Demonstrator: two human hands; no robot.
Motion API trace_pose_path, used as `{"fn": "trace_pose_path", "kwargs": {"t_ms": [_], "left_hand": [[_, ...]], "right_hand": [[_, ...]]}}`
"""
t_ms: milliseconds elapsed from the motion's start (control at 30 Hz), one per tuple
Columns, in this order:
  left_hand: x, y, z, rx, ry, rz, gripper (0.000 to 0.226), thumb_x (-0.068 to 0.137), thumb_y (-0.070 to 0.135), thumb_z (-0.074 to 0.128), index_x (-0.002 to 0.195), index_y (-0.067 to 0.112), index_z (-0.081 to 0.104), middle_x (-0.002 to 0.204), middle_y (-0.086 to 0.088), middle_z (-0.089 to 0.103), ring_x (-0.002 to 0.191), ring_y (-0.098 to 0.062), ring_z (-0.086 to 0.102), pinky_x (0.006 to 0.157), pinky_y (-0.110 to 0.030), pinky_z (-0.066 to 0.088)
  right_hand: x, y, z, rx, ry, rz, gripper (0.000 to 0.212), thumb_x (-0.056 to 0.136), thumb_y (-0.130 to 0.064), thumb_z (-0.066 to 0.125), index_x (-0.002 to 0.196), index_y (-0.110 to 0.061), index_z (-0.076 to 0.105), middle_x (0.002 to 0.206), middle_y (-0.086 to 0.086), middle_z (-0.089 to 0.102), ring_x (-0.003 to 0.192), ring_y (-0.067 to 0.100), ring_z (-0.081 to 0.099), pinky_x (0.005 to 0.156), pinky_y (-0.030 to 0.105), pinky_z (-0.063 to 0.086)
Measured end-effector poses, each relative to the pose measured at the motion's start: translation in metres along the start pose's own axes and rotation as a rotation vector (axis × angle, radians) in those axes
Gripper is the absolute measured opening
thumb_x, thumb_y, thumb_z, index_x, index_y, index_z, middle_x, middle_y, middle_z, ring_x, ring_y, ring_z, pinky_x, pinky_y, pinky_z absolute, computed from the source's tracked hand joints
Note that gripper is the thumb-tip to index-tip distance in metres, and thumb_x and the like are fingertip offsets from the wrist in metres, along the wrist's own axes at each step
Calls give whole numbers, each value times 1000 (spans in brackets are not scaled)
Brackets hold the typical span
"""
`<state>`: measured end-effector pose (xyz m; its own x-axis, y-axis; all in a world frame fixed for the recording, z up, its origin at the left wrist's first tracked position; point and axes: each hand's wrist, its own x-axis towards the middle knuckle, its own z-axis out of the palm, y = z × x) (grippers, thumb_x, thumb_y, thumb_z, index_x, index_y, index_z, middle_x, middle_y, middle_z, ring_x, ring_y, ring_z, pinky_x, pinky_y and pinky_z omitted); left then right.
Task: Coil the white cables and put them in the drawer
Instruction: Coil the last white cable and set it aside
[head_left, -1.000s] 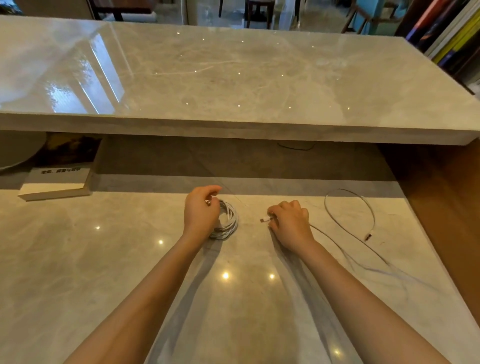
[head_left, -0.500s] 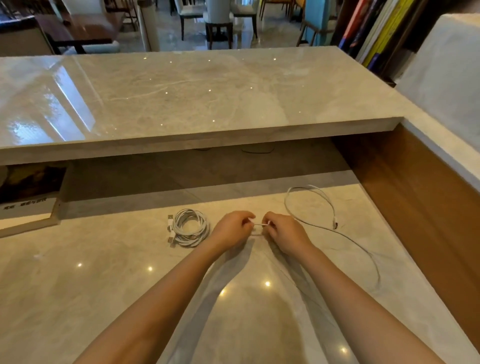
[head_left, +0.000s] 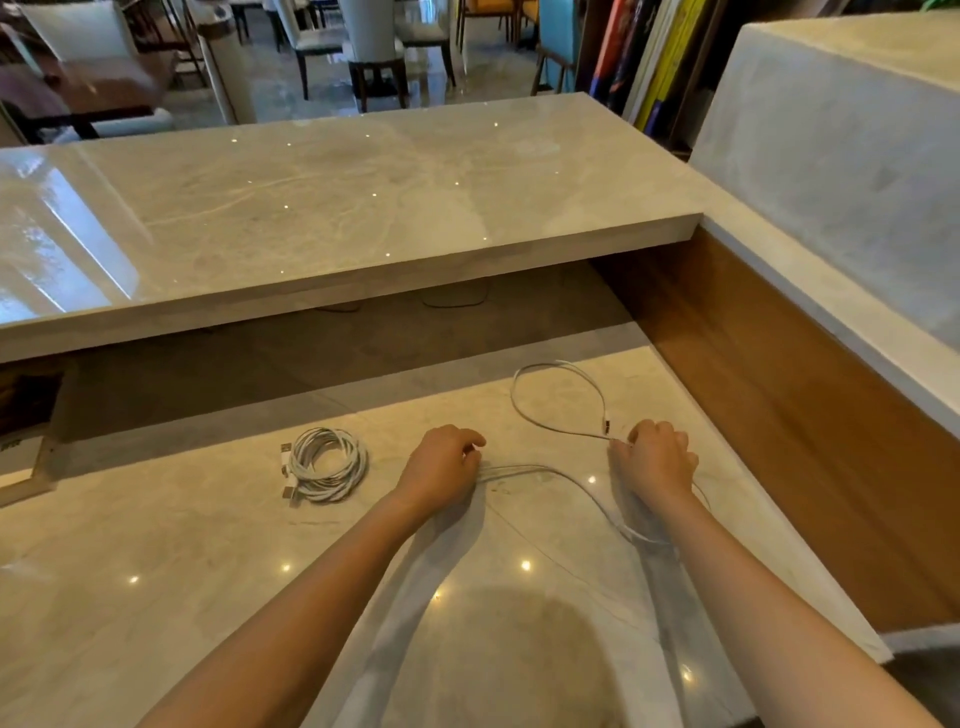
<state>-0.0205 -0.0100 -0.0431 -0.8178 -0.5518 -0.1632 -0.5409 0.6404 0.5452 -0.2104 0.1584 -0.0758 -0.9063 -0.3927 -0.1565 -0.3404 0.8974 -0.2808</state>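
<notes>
A coiled white cable lies on the lower marble desk, to the left of my hands, with its plugs sticking out on its left side. A second white cable, loose, runs in a loop beyond my right hand and sags in a slack arc between both hands. My left hand pinches one part of this loose cable at the desk surface. My right hand grips it further along, close to its plug end. No drawer is in view.
A raised marble counter overhangs the back of the desk. A wooden side panel walls the right side. A book sits at the far left under the counter. Chairs and tables stand beyond.
My left hand let go of the coiled cable, which stays on the desk, and took hold of the loose cable. My hands have since spread apart along it. The view swung right.
</notes>
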Motion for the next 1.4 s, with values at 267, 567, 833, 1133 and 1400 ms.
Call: {"fn": "trace_pose_path", "kwargs": {"t_ms": [267,567,833,1133,1400], "left_hand": [[0,40,7,-278,23,-63,26,95,13,46,112,14,66,111,-2,65,99,-14,58,84,-21,44],[18,119,0,-1146,61,-351,26,102,21,34,104,3,53,104,-14,62,95,-25,62,89,-35,51],[-12,169,-39,-1400,34,-258,22,99,12,32,88,8,51,57,1,37,47,-10,33,48,-22,35],[-75,174,-109,-1242,-430,-27,33,99,23,37,70,11,46,49,4,31,37,-5,26,35,-15,20],[-133,136,-150,-1009,-774,191,28,98,25,36,85,10,57,48,4,33,38,-5,23,34,-16,16]], "right_hand": [[22,-17,-6,138,-30,-23,26,94,-33,50,91,-10,60,98,11,65,94,29,55,80,39,44],[-52,-30,-34,419,320,-401,11,84,-19,62,76,-15,57,76,0,57,74,16,49,65,31,42],[-76,-7,-96,741,97,-715,46,84,-63,40,109,-28,56,108,-12,55,103,6,48,82,9,36],[-96,-42,-169,794,-206,-878,43,97,-39,40,139,-43,32,142,-28,30,133,-8,25,97,5,25],[-148,-70,-165,835,-376,-833,39,93,-46,26,111,-35,59,115,-18,60,108,-11,51,97,14,36]]}}
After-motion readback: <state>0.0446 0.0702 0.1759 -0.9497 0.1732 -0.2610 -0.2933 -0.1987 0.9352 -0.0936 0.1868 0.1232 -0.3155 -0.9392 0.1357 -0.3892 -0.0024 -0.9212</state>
